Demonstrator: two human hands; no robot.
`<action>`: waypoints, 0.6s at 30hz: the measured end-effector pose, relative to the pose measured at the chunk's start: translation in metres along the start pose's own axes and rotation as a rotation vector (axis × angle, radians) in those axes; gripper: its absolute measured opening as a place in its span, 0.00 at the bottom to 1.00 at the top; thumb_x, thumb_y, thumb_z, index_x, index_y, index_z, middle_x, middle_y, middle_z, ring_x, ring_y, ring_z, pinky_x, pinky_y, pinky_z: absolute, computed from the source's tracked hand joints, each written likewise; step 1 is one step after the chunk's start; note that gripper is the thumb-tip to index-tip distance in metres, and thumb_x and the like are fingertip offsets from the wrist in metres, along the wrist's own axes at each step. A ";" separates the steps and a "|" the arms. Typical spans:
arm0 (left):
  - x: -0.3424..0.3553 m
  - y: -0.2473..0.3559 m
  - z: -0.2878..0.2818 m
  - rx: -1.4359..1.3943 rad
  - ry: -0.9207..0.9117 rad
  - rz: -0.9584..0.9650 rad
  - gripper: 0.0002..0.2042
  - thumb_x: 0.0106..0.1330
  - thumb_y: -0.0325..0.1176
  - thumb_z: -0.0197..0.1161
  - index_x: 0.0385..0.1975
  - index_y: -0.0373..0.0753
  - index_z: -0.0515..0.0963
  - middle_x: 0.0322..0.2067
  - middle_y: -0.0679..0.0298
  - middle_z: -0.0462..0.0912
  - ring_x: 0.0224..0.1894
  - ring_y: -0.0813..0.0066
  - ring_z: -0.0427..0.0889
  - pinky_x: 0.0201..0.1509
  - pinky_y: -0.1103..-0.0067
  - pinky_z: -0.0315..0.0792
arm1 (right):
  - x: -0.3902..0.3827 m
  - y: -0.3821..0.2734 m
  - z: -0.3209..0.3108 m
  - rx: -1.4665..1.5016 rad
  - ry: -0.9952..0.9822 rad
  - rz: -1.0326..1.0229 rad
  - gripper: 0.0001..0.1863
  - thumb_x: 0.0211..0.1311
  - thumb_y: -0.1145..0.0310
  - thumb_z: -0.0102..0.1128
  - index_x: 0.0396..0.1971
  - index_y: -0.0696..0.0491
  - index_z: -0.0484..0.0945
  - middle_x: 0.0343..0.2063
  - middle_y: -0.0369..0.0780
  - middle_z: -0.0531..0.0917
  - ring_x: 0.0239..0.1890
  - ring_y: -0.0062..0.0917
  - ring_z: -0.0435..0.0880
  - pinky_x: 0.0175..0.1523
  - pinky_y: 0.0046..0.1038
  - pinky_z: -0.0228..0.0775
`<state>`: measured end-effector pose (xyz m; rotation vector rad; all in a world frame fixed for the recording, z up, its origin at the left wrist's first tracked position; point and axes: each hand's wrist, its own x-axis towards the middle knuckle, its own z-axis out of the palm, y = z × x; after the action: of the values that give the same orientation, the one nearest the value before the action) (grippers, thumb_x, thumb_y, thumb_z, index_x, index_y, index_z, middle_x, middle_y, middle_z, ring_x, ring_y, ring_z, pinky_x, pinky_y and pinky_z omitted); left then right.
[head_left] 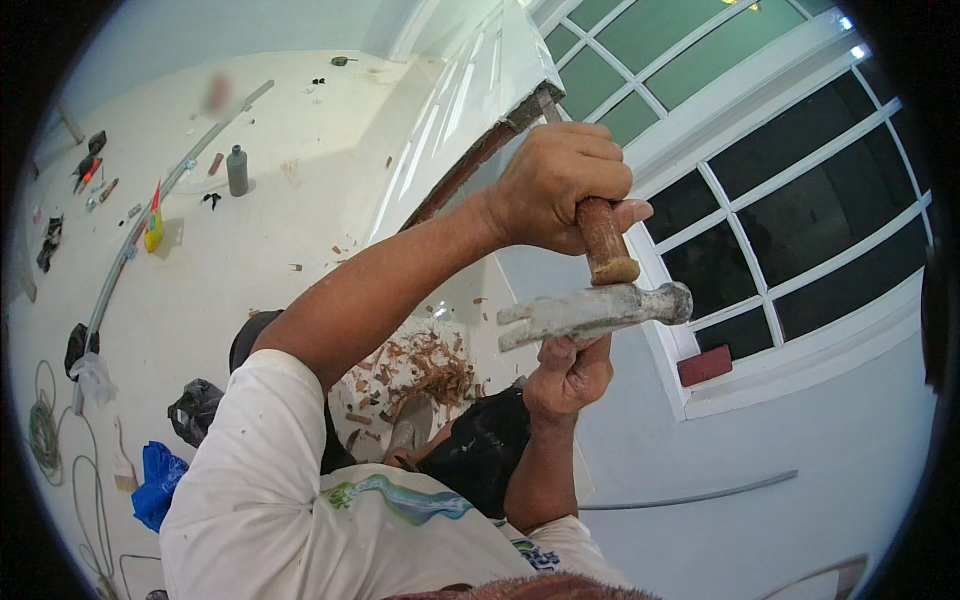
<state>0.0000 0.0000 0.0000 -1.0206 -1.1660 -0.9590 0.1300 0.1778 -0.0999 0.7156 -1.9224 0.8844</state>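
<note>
My left hand is closed round the wooden handle of a chisel, whose metal blade reaches up to the rough, reddish-brown cut edge of a white panelled door. Below it, my right hand grips a hammer with a pale, smeared metal head. The hammer head lies across the view just under the chisel handle's end; whether they touch, I cannot tell. The hammer's handle is mostly hidden behind its head and my fingers.
Wood shavings litter the floor by my feet. Leftward lie a long grey conduit, a grey bottle, coiled hose, a brush and blue bag. White-framed windows fill the right, a red block on the sill.
</note>
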 end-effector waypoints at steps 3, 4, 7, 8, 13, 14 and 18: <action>0.002 -0.003 0.003 -0.008 0.022 0.004 0.21 0.56 0.36 0.76 0.16 0.44 0.65 0.17 0.68 0.63 0.20 0.69 0.63 0.24 0.70 0.57 | -0.002 0.015 -0.002 0.217 -0.045 0.043 0.25 0.71 0.47 0.65 0.43 0.58 0.79 0.27 0.42 0.83 0.24 0.23 0.82 0.30 0.20 0.74; 0.004 -0.003 0.004 -0.013 0.034 0.010 0.21 0.56 0.36 0.76 0.16 0.44 0.65 0.17 0.68 0.63 0.20 0.68 0.63 0.24 0.70 0.57 | 0.005 0.027 -0.003 0.329 -0.098 -0.115 0.26 0.72 0.47 0.63 0.43 0.59 0.78 0.27 0.41 0.83 0.23 0.21 0.80 0.29 0.19 0.71; -0.003 -0.001 0.004 0.005 0.036 -0.009 0.20 0.56 0.37 0.77 0.14 0.46 0.67 0.15 0.68 0.65 0.19 0.69 0.65 0.22 0.70 0.58 | 0.000 0.018 -0.001 0.238 -0.008 -0.167 0.26 0.76 0.45 0.56 0.41 0.58 0.77 0.25 0.38 0.80 0.21 0.17 0.75 0.25 0.20 0.66; -0.007 0.000 0.003 0.017 0.031 -0.020 0.20 0.56 0.38 0.77 0.14 0.47 0.68 0.15 0.68 0.66 0.19 0.69 0.66 0.21 0.71 0.58 | 0.002 0.011 0.001 0.126 -0.005 -0.060 0.25 0.76 0.44 0.56 0.39 0.56 0.76 0.24 0.37 0.80 0.21 0.17 0.75 0.24 0.21 0.67; -0.007 0.004 -0.001 -0.004 0.022 -0.017 0.21 0.55 0.32 0.76 0.16 0.44 0.65 0.18 0.67 0.63 0.21 0.67 0.64 0.25 0.70 0.58 | -0.010 0.019 -0.007 0.277 -0.080 -0.052 0.18 0.71 0.56 0.61 0.36 0.58 0.78 0.22 0.41 0.80 0.23 0.29 0.80 0.30 0.30 0.72; -0.006 0.005 -0.001 -0.004 0.024 -0.022 0.21 0.55 0.32 0.76 0.16 0.44 0.65 0.18 0.67 0.62 0.21 0.67 0.64 0.25 0.70 0.58 | -0.012 0.023 -0.011 0.249 -0.104 -0.084 0.18 0.71 0.57 0.61 0.38 0.60 0.78 0.22 0.41 0.80 0.23 0.30 0.80 0.30 0.30 0.72; -0.012 0.002 -0.003 -0.009 -0.003 0.000 0.20 0.55 0.32 0.76 0.17 0.43 0.65 0.18 0.67 0.62 0.21 0.67 0.63 0.25 0.70 0.57 | -0.005 0.003 0.002 0.076 -0.057 0.093 0.20 0.77 0.54 0.56 0.39 0.60 0.78 0.23 0.38 0.80 0.24 0.20 0.77 0.28 0.23 0.70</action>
<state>0.0011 -0.0012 -0.0119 -1.0296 -1.1652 -0.9643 0.1293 0.1790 -0.1060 0.7073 -1.9954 1.0086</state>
